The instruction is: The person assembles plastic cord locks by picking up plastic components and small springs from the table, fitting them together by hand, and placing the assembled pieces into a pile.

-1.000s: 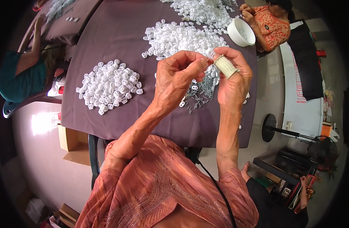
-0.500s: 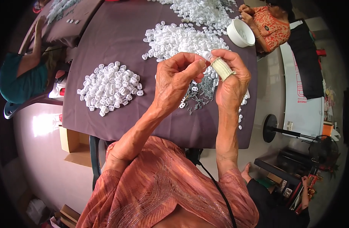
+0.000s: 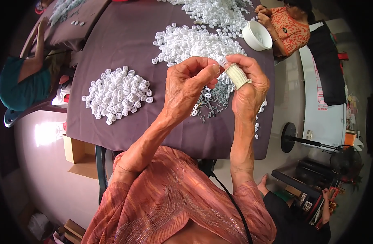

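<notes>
While both hands meet above the dark purple tablecloth (image 3: 125, 36), the left hand (image 3: 186, 87) curls its thumb and forefinger closed toward the right hand (image 3: 249, 91), and between the 2 of them sits 1 small white plastic clip piece (image 3: 222, 61), pinched at the fingertips and raised clear of the table. The right forefinger wears a cream ribbed fabric finger guard (image 3: 237, 76), pressed against the piece from the right, probably to spare the skin while pushing. Whether the left fingertips truly clamp the piece or only steady it, I cannot tell; the right hand's grip looks closed on it. Its long axis is too small to read with confidence, though it seems to lie roughly across the 2 fingertips, from left hand to right. Directly beneath the grip lies a scatter of small grey metal pins (image 3: 213, 103), close below the wrists, seemingly kept there for easy picking. Left of the grip and well apart sits a tidy pile of white plastic clip pieces (image 3: 117, 93); beyond the grip, farther up the table, spreads a larger loose heap of white pieces (image 3: 190, 42). Beyond and right of the grip stands a white round bowl (image 3: 257, 35), near another person's hands (image 3: 263, 14) in an orange patterned top.
</notes>
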Demonstrator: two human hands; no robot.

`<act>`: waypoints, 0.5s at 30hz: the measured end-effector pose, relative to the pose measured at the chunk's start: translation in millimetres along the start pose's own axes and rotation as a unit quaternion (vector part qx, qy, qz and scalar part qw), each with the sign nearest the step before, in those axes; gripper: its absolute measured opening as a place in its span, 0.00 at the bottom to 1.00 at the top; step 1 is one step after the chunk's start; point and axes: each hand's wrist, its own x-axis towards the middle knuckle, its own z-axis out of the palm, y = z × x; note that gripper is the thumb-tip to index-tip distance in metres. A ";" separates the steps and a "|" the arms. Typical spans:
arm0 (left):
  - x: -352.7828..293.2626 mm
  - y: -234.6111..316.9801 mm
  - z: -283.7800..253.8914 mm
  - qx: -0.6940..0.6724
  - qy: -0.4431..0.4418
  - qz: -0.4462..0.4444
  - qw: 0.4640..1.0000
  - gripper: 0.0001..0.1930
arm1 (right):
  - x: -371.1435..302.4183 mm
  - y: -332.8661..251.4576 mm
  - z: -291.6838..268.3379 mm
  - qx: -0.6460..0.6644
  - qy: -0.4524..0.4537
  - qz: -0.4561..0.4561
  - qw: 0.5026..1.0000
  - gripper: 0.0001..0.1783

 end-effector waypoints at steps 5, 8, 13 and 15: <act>0.6 0.2 -1.1 0.009 -0.009 0.002 1.000 0.09 | 0.3 -2.2 -0.4 -0.012 -0.001 -0.022 1.000 0.13; 0.9 -0.7 -0.1 -0.003 -0.010 0.005 1.000 0.09 | 0.0 -5.2 -1.0 -0.023 -0.013 -0.010 1.000 0.16; 1.9 -2.8 -1.4 -0.006 -0.011 0.010 1.000 0.10 | 0.4 -3.9 -1.9 -0.014 -0.018 -0.008 1.000 0.16; 2.3 -2.8 -0.7 -0.009 -0.013 0.013 1.000 0.10 | -0.1 -3.6 -1.7 -0.024 -0.011 -0.008 1.000 0.16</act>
